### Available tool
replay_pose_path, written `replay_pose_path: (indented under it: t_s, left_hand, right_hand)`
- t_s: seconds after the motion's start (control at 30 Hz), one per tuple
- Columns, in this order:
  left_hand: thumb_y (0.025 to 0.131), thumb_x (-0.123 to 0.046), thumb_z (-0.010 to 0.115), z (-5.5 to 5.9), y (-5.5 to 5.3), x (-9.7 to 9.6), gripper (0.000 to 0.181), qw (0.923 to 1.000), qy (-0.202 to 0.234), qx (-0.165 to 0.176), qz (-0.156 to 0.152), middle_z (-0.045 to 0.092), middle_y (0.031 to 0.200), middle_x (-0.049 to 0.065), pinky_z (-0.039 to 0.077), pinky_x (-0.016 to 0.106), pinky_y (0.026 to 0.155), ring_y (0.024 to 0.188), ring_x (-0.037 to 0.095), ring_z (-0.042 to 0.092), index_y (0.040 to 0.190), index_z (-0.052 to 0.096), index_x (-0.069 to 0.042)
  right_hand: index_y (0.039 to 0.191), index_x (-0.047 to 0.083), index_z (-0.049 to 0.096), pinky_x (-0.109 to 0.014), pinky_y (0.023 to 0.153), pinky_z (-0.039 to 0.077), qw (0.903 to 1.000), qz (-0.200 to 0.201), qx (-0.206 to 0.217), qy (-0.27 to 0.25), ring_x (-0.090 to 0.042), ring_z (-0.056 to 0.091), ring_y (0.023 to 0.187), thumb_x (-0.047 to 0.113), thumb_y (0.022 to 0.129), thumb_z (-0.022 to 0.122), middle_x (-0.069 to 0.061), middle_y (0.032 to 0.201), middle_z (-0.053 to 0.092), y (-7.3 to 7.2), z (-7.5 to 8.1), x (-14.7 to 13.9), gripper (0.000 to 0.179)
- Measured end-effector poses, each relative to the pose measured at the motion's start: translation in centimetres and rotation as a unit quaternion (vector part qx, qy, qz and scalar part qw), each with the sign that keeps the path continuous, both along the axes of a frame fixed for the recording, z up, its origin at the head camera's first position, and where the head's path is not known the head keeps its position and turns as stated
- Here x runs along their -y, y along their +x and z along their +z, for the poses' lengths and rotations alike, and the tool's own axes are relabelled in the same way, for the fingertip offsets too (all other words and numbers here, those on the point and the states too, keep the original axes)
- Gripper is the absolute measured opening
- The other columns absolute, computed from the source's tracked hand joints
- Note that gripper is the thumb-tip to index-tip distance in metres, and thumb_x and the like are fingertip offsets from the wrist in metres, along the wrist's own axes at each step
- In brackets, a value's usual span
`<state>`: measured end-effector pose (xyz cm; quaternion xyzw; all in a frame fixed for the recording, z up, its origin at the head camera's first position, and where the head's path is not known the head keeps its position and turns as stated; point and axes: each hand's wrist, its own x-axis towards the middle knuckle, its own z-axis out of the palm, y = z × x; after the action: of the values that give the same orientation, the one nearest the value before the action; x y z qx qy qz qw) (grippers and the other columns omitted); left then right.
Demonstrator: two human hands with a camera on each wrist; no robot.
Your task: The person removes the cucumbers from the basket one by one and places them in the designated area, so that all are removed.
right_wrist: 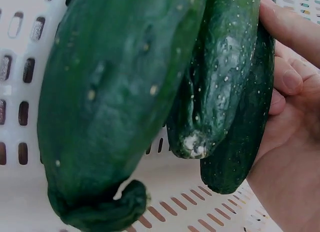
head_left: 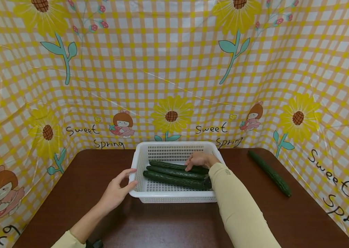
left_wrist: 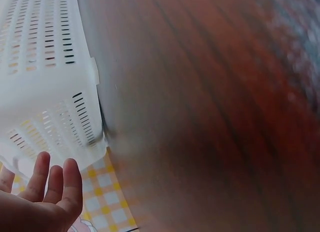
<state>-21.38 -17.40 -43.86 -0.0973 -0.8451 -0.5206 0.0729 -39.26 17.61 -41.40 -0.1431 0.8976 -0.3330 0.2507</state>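
A person's R grip point(head_left: 200, 159), inside a white basket point(head_left: 177, 195) on a brown desk point(head_left: 84, 172), is clamped on the far cuke point(head_left: 166, 165); R wrist cam shows thumb near side, fingers curled behind. Mid cuke point(head_left: 174, 172) & near cuke point(head_left: 174, 179) lie alongside, approx. parallel, in the same basket. L grip point(head_left: 117, 189) is at the basket's L end, digits apart at the rim; L wrist cam adds relaxed fingers by the slotted end wall. Only the head cam gets the lone cuke point(head_left: 268, 173), on the desk R of the basket, well apart from it. R sleeve point(head_left: 239, 206) blocks some R ends there; R wrist cam has them: curled stub on near cuke, pale scar on mid cuke. Checked cloth w/ sunflowers point(head_left: 174, 69) behind.
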Motion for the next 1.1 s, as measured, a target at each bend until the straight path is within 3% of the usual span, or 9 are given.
replay_pose_path:
  t_s: [0.33, 0.57, 0.77, 1.1]
  left_hand:
    - [0.095, -0.029, 0.072, 0.0, 0.0, 0.0, 0.043, 1.0000, -0.002, -0.004, 0.000, 0.065, 0.126, 0.006, 0.035, 0.054, 0.105, 0.121, 0.024, 0.054, 0.136, 0.059, -0.024]
    - [0.095, -0.030, 0.071, 0.2, 0.1, 0.0, 0.044, 1.0000, 0.001, 0.001, 0.002, 0.064, 0.128, 0.006, 0.035, 0.054, 0.105, 0.123, 0.025, 0.052, 0.136, 0.058, -0.024]
    - [0.095, -0.032, 0.071, 0.1, 0.1, 0.0, 0.045, 1.0000, 0.002, 0.000, -0.001, 0.064, 0.128, 0.006, 0.035, 0.053, 0.105, 0.123, 0.025, 0.053, 0.137, 0.058, -0.023]
    - [0.095, -0.030, 0.071, 0.1, 0.2, -0.1, 0.045, 1.0000, 0.008, 0.002, -0.003, 0.064, 0.129, 0.007, 0.037, 0.052, 0.104, 0.124, 0.025, 0.052, 0.138, 0.058, -0.023]
  right_hand:
    - [0.091, 0.003, 0.077, -0.049, 0.111, 0.039, 0.9999, 0.007, 0.000, -0.008, -0.033, 0.052, 0.132, 0.012, 0.086, 0.076, -0.011, 0.129, 0.067, 0.2, 0.6, -0.1, 0.010]
    - [0.103, 0.005, 0.077, -0.052, 0.113, 0.036, 0.9999, -0.001, 0.005, -0.011, -0.035, 0.050, 0.134, 0.012, 0.085, 0.077, -0.012, 0.131, 0.065, 0.2, 1.3, -0.1, 0.019]
    - [0.098, 0.005, 0.077, -0.052, 0.114, 0.035, 0.9999, 0.012, 0.002, -0.006, -0.035, 0.046, 0.138, 0.014, 0.086, 0.076, -0.013, 0.138, 0.062, 0.1, 2.0, 0.1, 0.014]
    - [0.109, 0.004, 0.076, -0.048, 0.111, 0.038, 0.9998, 0.005, -0.010, -0.018, -0.031, 0.050, 0.133, 0.017, 0.084, 0.079, -0.013, 0.137, 0.061, -0.4, 3.0, 0.1, 0.028]
